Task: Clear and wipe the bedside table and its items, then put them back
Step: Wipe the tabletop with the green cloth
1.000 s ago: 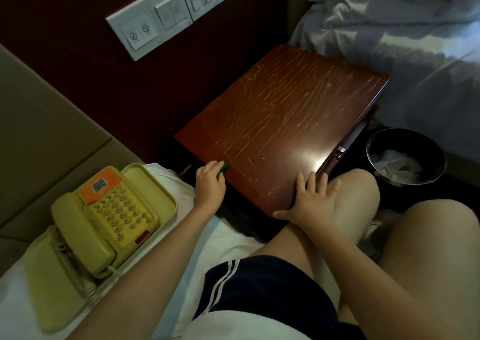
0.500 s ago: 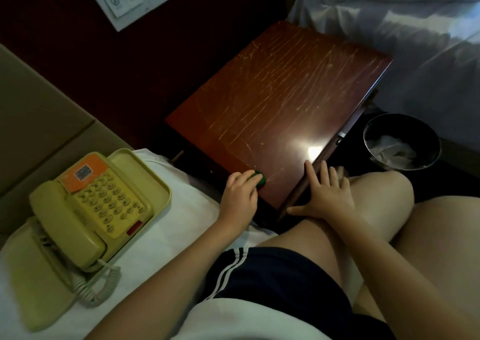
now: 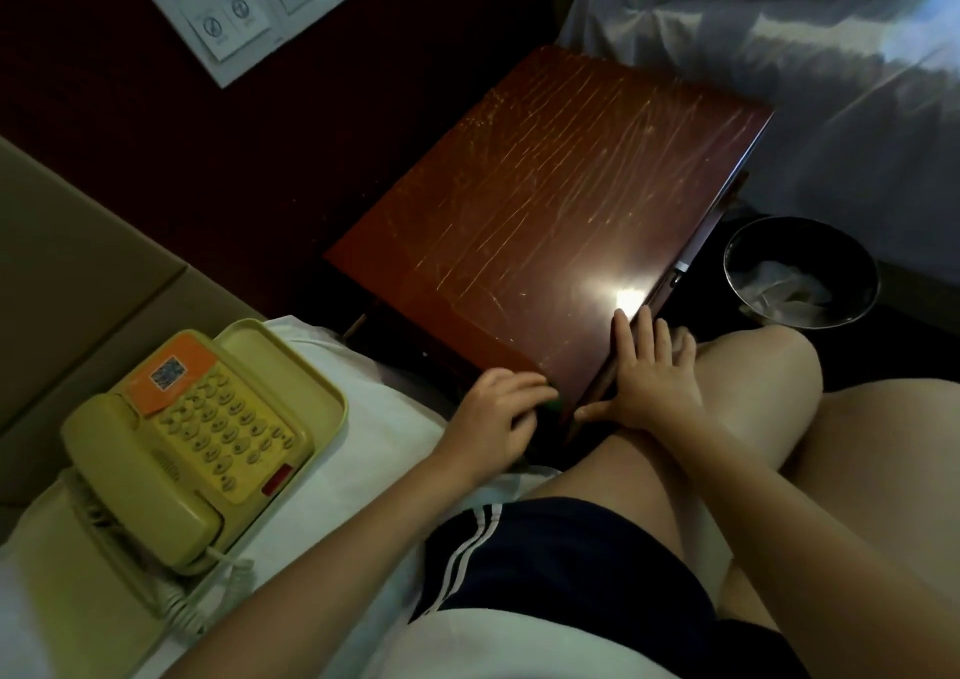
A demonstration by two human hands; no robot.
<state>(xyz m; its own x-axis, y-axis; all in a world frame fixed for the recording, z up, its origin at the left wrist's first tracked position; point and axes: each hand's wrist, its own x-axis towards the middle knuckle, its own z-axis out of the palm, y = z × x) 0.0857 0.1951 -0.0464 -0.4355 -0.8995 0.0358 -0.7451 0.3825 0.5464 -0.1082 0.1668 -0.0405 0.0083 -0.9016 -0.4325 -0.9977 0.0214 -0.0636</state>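
Head view.

Table [image 3: 545, 200]: dark red top, badly scratched, bare; glare patch near the right edge.

Wiper [image 3: 551, 404]: small and green (cloth or sponge, cannot tell); at the table's near corner, mostly hidden under fingers.

Left hand [image 3: 496, 416]: fingers curled over the wiper, pressing it on the near corner; blurred.

Right hand [image 3: 647, 369]: flat, fingers straight, holding nothing; fingertips on the right edge by the near corner, palm over the knee.

Phone [image 3: 197, 444]: yellow, handset on cradle; off the table, on the sheet [image 3: 379, 403] to the left, awaiting its own wipe and return.

Bin [image 3: 800, 273]: on the floor beyond the right edge, lined.

Step in hand, as judged: wiping the top, now at its near corner. To do it well: keep the wiper flat under the fingers; run overlapping strokes from the near edge to the far edge, along the scratches; carry each stroke over the edges and into the far corners; leave the right hand bracing the table so it does not shift; let the top dry before the phone goes back.
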